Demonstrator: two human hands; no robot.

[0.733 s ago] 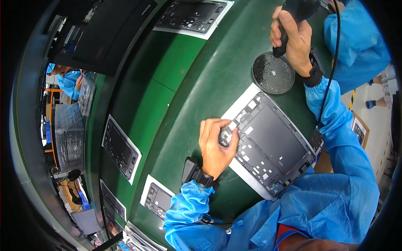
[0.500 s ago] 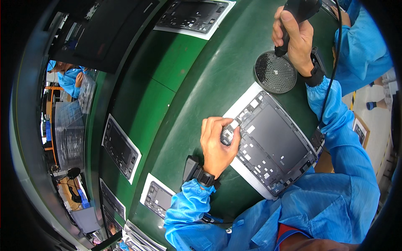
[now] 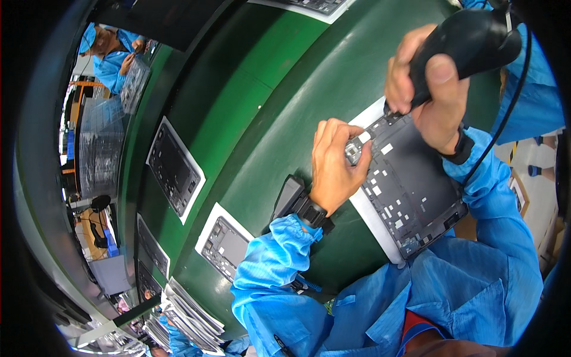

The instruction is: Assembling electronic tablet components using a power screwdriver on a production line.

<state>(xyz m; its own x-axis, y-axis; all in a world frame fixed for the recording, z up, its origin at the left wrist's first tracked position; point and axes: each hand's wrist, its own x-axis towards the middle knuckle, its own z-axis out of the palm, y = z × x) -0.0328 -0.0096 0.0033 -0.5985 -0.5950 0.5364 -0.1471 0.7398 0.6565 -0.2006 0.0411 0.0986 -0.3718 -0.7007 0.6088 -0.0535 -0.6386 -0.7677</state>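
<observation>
A dark grey tablet housing (image 3: 416, 163) dotted with small white stickers lies on a white sheet (image 3: 376, 223) in front of me. My left hand (image 3: 334, 163) grips its left edge, thumb and fingers on either side of a small silvery module (image 3: 355, 150). In my right hand (image 3: 437, 101) is a black corded electric screwdriver (image 3: 467, 50), held with fingers wrapped round its body. Its tip points down at the housing's far left corner; whether it touches cannot be made out. The right hand and tool cover part of the housing's far edge.
More tablet housings on white sheets lie on the green bench, including one left of my forearm (image 3: 225, 247) and one farther left (image 3: 173, 169). A stack of sheets (image 3: 191, 318) lies at lower left. The tool's cord (image 3: 513, 107) hangs at right, near another person's blue sleeve (image 3: 538, 89).
My right hand has brought the screwdriver from over the round screw tray down to the housing's far corner. The tray is now out of sight. The left hand stays on the edge; the view has shifted.
</observation>
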